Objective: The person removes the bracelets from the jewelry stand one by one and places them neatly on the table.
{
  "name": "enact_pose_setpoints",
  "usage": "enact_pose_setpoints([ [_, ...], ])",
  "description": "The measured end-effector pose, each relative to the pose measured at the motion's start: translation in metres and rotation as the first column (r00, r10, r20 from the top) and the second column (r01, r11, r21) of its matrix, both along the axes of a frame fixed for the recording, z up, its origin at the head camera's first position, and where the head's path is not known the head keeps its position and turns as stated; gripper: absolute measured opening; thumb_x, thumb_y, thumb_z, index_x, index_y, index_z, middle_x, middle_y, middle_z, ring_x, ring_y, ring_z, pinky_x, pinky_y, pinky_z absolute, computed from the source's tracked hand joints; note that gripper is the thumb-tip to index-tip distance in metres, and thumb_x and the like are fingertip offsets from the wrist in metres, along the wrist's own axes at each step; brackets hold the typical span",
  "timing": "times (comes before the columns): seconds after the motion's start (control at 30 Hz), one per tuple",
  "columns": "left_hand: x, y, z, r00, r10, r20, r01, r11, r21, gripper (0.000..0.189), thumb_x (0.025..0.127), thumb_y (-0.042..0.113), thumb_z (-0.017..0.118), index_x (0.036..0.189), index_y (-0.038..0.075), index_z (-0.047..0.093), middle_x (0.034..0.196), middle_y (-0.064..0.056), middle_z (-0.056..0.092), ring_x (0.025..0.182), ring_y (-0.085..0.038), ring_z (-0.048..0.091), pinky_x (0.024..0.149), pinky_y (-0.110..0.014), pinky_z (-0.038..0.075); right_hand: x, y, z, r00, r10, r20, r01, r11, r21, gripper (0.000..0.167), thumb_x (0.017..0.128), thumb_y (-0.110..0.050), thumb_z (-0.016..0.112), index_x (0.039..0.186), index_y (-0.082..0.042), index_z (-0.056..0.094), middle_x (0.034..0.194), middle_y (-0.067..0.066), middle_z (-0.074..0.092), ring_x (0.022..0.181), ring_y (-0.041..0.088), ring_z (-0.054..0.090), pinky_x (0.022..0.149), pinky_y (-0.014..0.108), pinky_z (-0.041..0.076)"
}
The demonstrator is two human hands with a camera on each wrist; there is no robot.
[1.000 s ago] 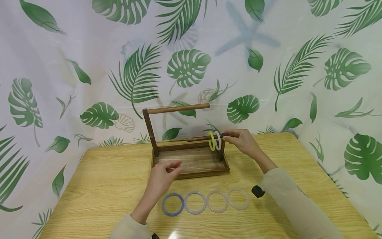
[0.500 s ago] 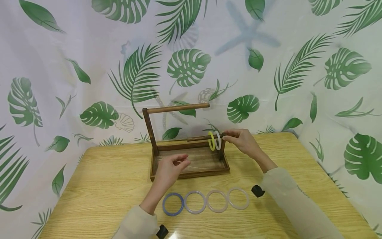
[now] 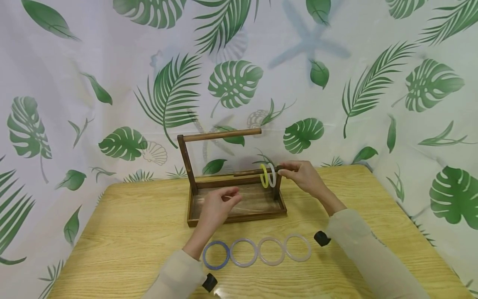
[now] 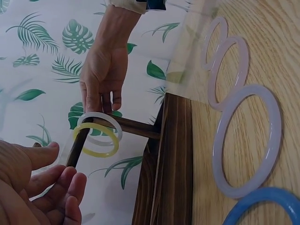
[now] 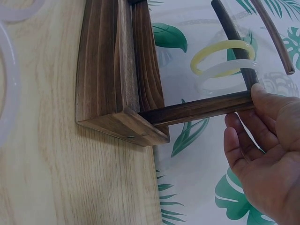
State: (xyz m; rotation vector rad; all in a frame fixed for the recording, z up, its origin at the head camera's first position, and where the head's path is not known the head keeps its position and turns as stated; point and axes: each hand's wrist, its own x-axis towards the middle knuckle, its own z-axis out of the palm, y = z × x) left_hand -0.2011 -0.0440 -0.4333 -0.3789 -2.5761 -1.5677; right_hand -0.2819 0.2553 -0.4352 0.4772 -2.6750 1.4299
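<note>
A dark wooden rack [image 3: 239, 218] has a tray base and two posts, each bearing a horizontal bar. On the lower bar [image 3: 247, 172] hang a yellow ring [image 4: 101, 153] and a whitish ring [image 5: 229, 65], side by side near the right post. My right hand [image 3: 304, 178] grips the top of that post, thumb at the corner and fingers beneath. My left hand [image 3: 216, 207] hovers over the tray's front left, loosely bent, thumb apart from the fingers. In the left wrist view its fingertips are close to the bar's free end.
In front of the rack, a blue ring [image 3: 216, 268], a pale lavender ring [image 4: 219, 154], a pinkish ring [image 3: 271, 263] and another pale ring [image 3: 297, 260] lie in a row on the wooden table [image 3: 134, 232]. The upper bar [image 3: 224, 135] juts from the left post. A leaf-print cloth hangs behind.
My left hand has moved right and a little forward over the tray. My right hand, the rack and the rings have stayed in place.
</note>
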Motion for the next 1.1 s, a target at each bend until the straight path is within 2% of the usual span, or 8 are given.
enact_pose_setpoints([
  [0.3, -0.008, 0.011, 0.000, 0.999, 0.000, 0.032, 0.000, 1.000, 0.014, 0.031, 0.098, 0.026, 0.075, 0.123, 0.010, 0.076, 0.111, -0.005, 0.076, 0.091, -0.021, 0.071, 0.065, -0.031, 0.054, 0.001, -0.001, 0.001, 1.000, 0.000, -0.012, 0.000, 1.000, 0.014, 0.042, 0.104, -0.023, 0.067, 0.135, 0.005, 0.065, 0.129, 0.023, 0.068, 0.101, 0.034, 0.070, 0.086, 0.047, 0.057],
  [0.67, -0.014, 0.030, 0.002, 0.998, 0.017, 0.060, -0.021, 0.998, 0.060, 0.031, 0.097, 0.029, 0.076, 0.124, 0.013, 0.077, 0.115, -0.003, 0.075, 0.092, -0.019, 0.071, 0.066, -0.031, 0.054, 0.001, -0.001, 0.000, 1.000, -0.006, -0.002, 0.006, 1.000, 0.003, 0.042, 0.103, -0.025, 0.069, 0.135, 0.002, 0.067, 0.129, 0.022, 0.069, 0.100, 0.034, 0.070, 0.085, 0.049, 0.056],
  [0.93, -0.017, 0.044, 0.001, 0.996, 0.043, 0.079, -0.049, 0.996, 0.079, 0.028, 0.096, 0.028, 0.076, 0.120, 0.012, 0.078, 0.109, -0.003, 0.077, 0.089, -0.017, 0.071, 0.069, -0.032, 0.055, 0.000, -0.002, 0.000, 1.000, -0.004, -0.002, 0.004, 1.000, -0.005, 0.041, 0.103, -0.024, 0.069, 0.133, 0.003, 0.068, 0.127, 0.021, 0.070, 0.100, 0.033, 0.070, 0.086, 0.050, 0.056],
  [1.1, -0.019, 0.051, -0.004, 0.996, 0.044, 0.084, -0.050, 0.996, 0.074, 0.030, 0.096, 0.029, 0.076, 0.122, 0.012, 0.078, 0.109, -0.002, 0.077, 0.089, -0.016, 0.069, 0.065, -0.029, 0.052, 0.000, -0.002, 0.001, 1.000, -0.009, -0.002, 0.009, 1.000, 0.004, 0.040, 0.103, -0.024, 0.068, 0.132, 0.003, 0.068, 0.125, 0.021, 0.070, 0.099, 0.032, 0.070, 0.083, 0.042, 0.057],
])
